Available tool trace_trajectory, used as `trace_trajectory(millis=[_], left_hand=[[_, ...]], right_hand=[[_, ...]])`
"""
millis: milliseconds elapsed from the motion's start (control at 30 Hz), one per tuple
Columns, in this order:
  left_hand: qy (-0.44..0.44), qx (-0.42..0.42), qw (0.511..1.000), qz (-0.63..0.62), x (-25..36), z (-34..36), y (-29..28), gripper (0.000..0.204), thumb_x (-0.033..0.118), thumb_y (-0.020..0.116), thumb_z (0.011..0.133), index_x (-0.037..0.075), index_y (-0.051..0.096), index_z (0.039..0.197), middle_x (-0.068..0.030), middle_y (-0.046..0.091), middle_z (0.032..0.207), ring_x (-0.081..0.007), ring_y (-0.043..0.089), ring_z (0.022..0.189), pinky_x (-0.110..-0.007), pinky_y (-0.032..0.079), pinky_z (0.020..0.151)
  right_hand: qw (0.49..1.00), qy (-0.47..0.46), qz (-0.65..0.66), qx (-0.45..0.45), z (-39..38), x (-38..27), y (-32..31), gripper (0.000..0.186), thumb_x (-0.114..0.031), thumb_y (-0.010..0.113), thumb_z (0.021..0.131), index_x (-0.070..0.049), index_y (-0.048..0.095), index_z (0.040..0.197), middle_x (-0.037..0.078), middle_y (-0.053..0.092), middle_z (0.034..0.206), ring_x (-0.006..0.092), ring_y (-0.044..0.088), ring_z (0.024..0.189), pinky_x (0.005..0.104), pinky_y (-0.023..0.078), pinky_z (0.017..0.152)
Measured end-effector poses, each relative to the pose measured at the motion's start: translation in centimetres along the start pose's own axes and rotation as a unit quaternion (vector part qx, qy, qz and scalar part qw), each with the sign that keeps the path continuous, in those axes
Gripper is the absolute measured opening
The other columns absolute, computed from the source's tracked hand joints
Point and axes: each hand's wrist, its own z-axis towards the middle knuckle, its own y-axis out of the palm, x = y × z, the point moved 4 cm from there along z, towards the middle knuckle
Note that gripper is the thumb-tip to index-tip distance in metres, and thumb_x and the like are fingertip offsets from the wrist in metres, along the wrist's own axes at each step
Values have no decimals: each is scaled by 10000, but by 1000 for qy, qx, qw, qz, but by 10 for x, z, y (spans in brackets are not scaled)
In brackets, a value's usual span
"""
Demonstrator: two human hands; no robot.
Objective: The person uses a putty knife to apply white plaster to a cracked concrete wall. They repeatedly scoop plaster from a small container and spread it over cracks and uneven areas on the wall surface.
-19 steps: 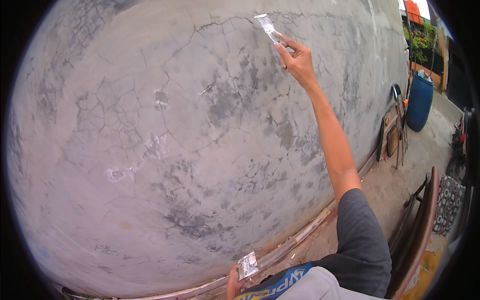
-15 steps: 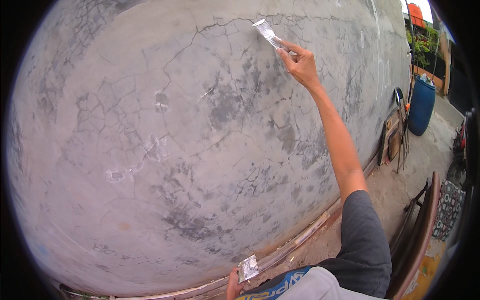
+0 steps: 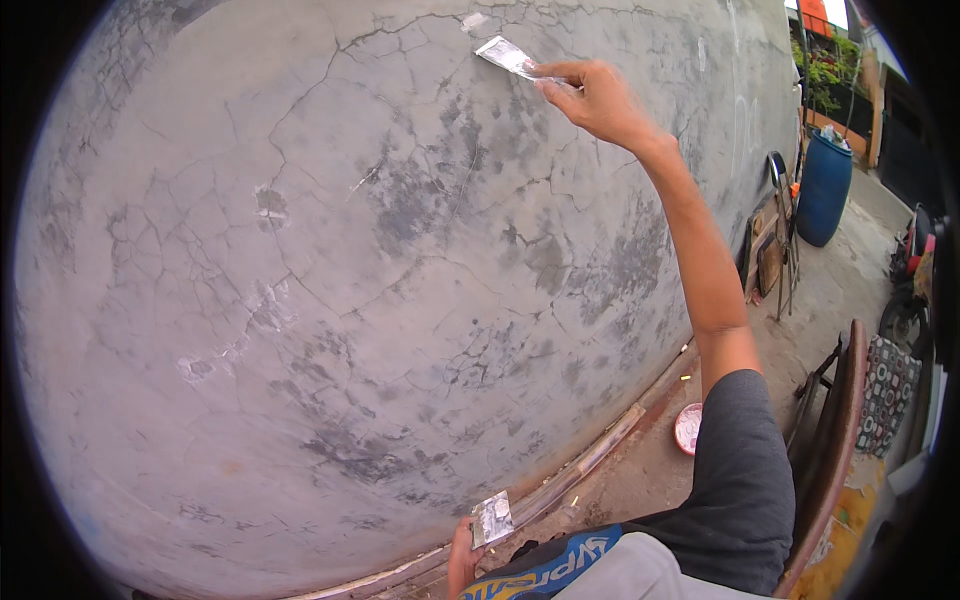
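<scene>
My right hand point(image 3: 590, 100) is raised to the cracked grey plaster wall point(image 3: 250, 300), its fingers closed on a putty knife point(image 3: 505, 57) with white smears on its blade. A small pale patch of filler point(image 3: 473, 22) shows just above the blade, on a long crack. Low at the bottom, my left hand point(image 3: 462, 550) grips a flat metal scraper point(image 3: 491, 520) carrying white paste.
A shallow pink bowl of white material point(image 3: 687, 428) sits on the ground behind my right arm. To the right are a blue barrel point(image 3: 825, 190), leaning boards and folded metal items point(image 3: 768, 255), a motorbike point(image 3: 905, 318) and a bench point(image 3: 840, 440) with a patterned cloth.
My right hand and knife have shifted down from the crack and tilted flatter, leaving a pale patch visible. The view has shifted, uncovering the bowl.
</scene>
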Motion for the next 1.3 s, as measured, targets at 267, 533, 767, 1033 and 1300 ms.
trace_trajectory(millis=[267, 533, 767, 1033, 1300], left_hand=[[-8, -17, 1000, 8, 3, 4, 28, 381, 208, 472, 845, -38, 587, 1113, -155, 674, 1027, -282, 667, 907, -397, 521, 889], [-47, -14, 999, 15, 3, 10, 10, 373, 224, 483, 845, -15, 590, 1111, -142, 677, 1004, -274, 668, 880, -393, 530, 850], [-63, -50, 997, 7, 18, 33, -30, 369, 233, 478, 849, 12, 593, 1121, -123, 677, 1001, -264, 668, 875, -407, 534, 827], [-92, -111, 986, 80, 42, 35, -16, 413, 235, 432, 864, 5, 562, 1181, -156, 659, 1087, -299, 658, 954, -445, 524, 864], [-90, -44, 979, 175, 53, 2, 5, 399, 237, 443, 867, 31, 565, 1186, -137, 666, 1091, -282, 655, 981, -420, 502, 902]], right_hand=[[984, 140, 94, 48, 12, -35, -4, 362, -229, 570, 932, -94, 603, 1267, -11, 463, 536, 86, 464, 437, 274, 384, 449], [975, 87, 16, 204, 2, -45, 63, 366, -153, 538, 895, 7, 594, 1219, 177, 616, 634, 301, 614, 571, 390, 475, 569], [977, 125, -107, 139, 13, -70, 82, 394, -139, 522, 885, 17, 568, 1244, 227, 634, 693, 391, 645, 690, 470, 506, 648], [970, 238, 17, -51, 6, -84, 7, 409, -231, 521, 924, -47, 572, 1285, 23, 499, 606, 90, 482, 459, 267, 333, 373], [963, 264, 50, -10, 40, -64, -3, 383, -223, 526, 923, -23, 593, 1243, 2, 506, 636, 68, 483, 456, 218, 305, 348]])
